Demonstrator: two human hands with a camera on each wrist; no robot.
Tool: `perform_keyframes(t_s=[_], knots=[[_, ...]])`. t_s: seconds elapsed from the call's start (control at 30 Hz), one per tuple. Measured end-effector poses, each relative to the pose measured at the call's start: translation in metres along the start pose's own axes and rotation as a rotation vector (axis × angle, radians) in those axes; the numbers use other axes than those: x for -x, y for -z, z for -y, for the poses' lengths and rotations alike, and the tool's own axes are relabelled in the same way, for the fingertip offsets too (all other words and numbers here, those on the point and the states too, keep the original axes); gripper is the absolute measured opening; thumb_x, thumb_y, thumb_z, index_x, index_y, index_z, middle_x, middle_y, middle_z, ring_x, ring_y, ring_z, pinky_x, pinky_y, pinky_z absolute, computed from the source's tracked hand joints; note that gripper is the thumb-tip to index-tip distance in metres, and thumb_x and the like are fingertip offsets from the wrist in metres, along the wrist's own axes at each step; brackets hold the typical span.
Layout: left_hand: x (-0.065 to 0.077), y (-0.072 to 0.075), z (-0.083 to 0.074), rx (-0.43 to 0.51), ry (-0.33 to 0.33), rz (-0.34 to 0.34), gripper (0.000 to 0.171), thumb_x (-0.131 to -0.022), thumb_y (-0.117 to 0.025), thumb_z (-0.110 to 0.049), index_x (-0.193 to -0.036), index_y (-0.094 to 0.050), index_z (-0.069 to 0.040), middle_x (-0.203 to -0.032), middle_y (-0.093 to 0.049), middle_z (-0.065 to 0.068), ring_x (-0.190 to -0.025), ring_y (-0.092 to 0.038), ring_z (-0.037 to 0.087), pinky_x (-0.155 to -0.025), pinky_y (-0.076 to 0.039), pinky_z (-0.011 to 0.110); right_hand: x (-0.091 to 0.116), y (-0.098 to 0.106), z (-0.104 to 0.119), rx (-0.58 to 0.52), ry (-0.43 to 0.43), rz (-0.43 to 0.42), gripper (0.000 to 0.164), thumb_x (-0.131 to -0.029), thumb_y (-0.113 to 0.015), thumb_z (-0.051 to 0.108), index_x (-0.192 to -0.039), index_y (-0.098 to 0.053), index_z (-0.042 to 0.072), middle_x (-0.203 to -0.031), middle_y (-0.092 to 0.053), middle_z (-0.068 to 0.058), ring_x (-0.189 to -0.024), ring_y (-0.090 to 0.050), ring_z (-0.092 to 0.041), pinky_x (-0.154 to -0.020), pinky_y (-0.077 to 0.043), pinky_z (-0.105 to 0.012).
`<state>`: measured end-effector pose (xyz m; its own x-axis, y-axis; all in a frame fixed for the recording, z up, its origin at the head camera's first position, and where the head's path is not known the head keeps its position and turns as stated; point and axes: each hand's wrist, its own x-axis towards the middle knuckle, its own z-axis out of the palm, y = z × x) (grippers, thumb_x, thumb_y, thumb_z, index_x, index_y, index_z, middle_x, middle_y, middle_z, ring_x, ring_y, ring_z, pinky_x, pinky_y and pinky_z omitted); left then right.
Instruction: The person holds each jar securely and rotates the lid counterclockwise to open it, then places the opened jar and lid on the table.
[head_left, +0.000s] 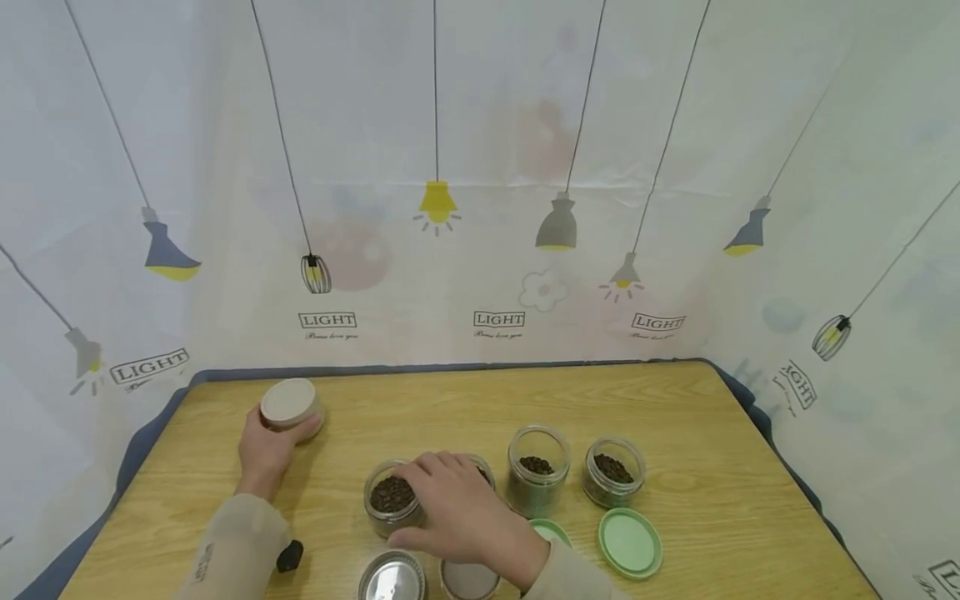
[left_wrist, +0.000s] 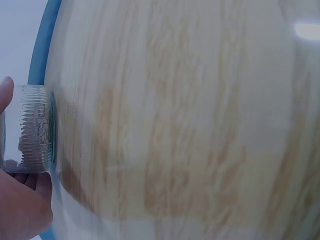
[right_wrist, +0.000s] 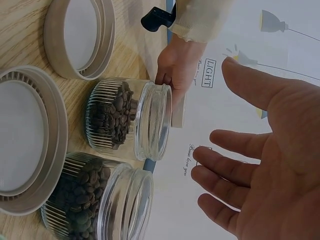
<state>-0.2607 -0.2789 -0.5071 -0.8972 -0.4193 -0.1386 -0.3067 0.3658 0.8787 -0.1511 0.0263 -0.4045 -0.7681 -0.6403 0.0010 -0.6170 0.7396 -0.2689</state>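
Note:
At the far left of the table, my left hand (head_left: 266,450) grips a ribbed glass jar (left_wrist: 36,130) topped with a pale beige lid (head_left: 289,402). Its thumb and fingers wrap the jar's sides. My right hand (head_left: 461,510) holds nothing and hovers with spread fingers over two lidless glass jars. The nearer one to the left, a short jar (head_left: 390,502), contains coffee beans (right_wrist: 114,115). Another jar (right_wrist: 125,205) with coffee beans is mostly hidden under the right hand in the head view. Two beige lids (head_left: 392,577) (right_wrist: 80,37) lie in front of these jars.
Right of my right hand stand a taller open jar (head_left: 534,496) and a short open jar (head_left: 613,493), both with coffee beans. A green lid (head_left: 630,543) lies before them; another green lid (head_left: 552,531) is partly covered by my right arm. A printed curtain (head_left: 480,275) surrounds the table.

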Motion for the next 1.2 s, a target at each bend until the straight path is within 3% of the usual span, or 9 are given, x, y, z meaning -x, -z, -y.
perform_keyframes(t_s=[0.43,0.67,1.0,1.2], knots=[[0.008,0.007,0.004,-0.009,-0.055,-0.017,0.107,-0.077,-0.081,-0.042,-0.154,-0.018,-0.003,-0.15,-0.036,0.024,-0.137,-0.037,0.04,-0.114,-0.03,0.055,0.001,-0.002,0.001,-0.011,-0.031,-0.017,0.07,-0.085,-0.061,0.063,-0.141,-0.047,0.023,-0.133,-0.056,0.002,-0.126,-0.051,-0.02,-0.107,-0.04,-0.045],[0.014,0.013,-0.001,0.014,-0.08,0.036,0.109,-0.077,-0.08,-0.047,-0.154,-0.015,-0.004,-0.151,-0.035,0.023,-0.137,-0.036,0.039,-0.114,-0.031,0.054,0.004,-0.004,-0.001,-0.021,-0.043,-0.027,0.07,-0.084,-0.063,0.062,-0.141,-0.047,0.024,-0.132,-0.056,0.003,-0.125,-0.051,-0.019,-0.108,-0.039,-0.045],[0.022,0.018,-0.009,0.008,-0.168,0.08,0.104,-0.076,-0.079,-0.05,-0.151,-0.022,-0.005,-0.148,-0.039,0.021,-0.135,-0.04,0.037,-0.11,-0.035,0.054,0.008,0.002,-0.008,-0.095,-0.058,0.004,0.071,-0.085,-0.065,0.057,-0.142,-0.047,0.018,-0.138,-0.055,0.001,-0.131,-0.047,-0.02,-0.114,-0.033,-0.046],[0.032,0.018,-0.015,0.012,-0.2,0.146,0.108,-0.076,-0.08,-0.049,-0.152,-0.018,-0.006,-0.15,-0.037,0.02,-0.136,-0.039,0.035,-0.111,-0.035,0.053,0.012,0.003,-0.01,-0.079,-0.051,-0.021,0.072,-0.084,-0.064,0.06,-0.141,-0.048,0.019,-0.135,-0.056,0.003,-0.129,-0.049,-0.019,-0.113,-0.035,-0.045]])
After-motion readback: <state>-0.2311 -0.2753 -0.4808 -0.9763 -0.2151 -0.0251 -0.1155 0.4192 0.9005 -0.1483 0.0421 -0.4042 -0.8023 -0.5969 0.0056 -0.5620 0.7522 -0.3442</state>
